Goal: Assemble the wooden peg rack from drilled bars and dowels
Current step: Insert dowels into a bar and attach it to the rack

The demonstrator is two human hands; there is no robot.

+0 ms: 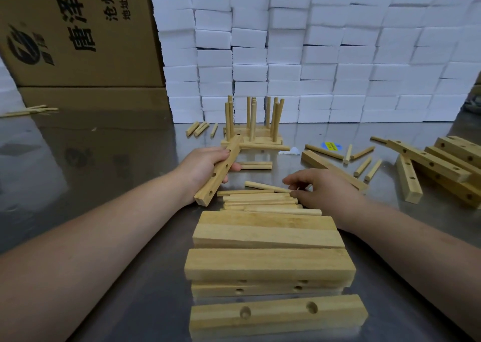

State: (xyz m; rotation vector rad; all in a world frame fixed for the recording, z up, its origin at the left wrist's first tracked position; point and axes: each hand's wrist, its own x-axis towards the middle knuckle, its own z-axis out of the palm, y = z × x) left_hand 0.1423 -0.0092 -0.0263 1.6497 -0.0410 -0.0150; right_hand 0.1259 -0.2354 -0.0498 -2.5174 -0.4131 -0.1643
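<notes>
Left hand [205, 164] grips the drilled bar [218, 171], axis 7-to-1 o'clock; right hand [322, 188] pinches the 3 o'clock end of a dowel [268, 186] lying 9-to-3, bar holes at its 10 o'clock.

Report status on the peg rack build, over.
Left hand grips drilled bar, held at a slant. Right hand pinches end of one dowel atop dowel pile. No dowel in the bar yet. Stacked bars lie near, not blocking.

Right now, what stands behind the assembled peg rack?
Stacked white foam blocks, rising well above the peg rack. Its upright dowels cover parts of the lowest blocks.
</notes>
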